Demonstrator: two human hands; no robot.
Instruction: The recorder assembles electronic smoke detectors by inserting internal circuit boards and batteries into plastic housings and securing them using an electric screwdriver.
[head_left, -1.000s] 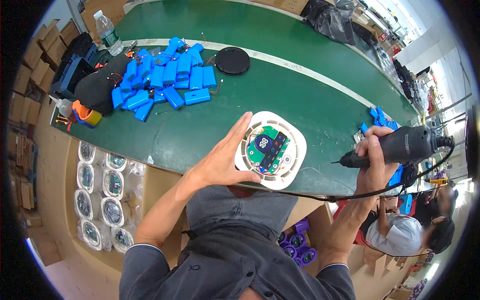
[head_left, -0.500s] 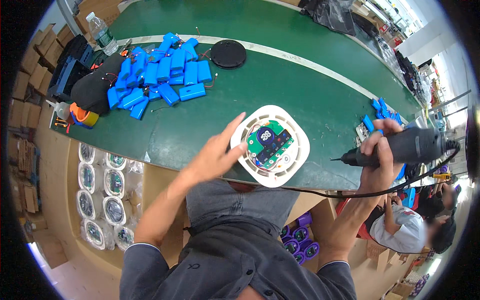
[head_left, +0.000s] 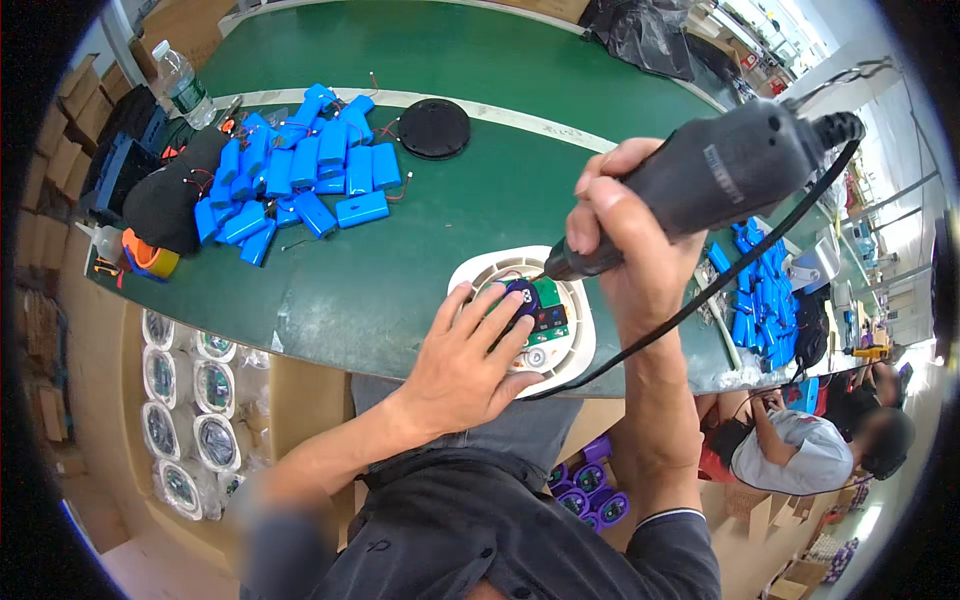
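Note:
My right hand (head_left: 640, 230) is wrapped round a black electric screwdriver (head_left: 710, 170) with a cable at its back end. Its tip meets the upper part of a green circuit board (head_left: 549, 296), which sits inside a white rounded-square housing (head_left: 583, 345). Over the left part of this housing lies my left hand (head_left: 465, 370), fingers spread across the board and a round dark purple part (head_left: 522, 299), thumb at the near rim. The housing rests at the green table's near edge. My fingers hide part of the board.
Blue battery packs (head_left: 305, 155) with thin wires lie heaped at the left, beside a black round disc (head_left: 434, 128). More blue packs (head_left: 765, 290) lie at the right. Below the edge, a carton (head_left: 300, 400) holds wrapped white housings; purple round units (head_left: 590, 490) stand nearby. A person (head_left: 790, 450) sits at the right.
The screwdriver has moved left, from beside the housing onto its board. My left hand has shifted from the housing's left rim to lie across it. The housing now sits lower on the table.

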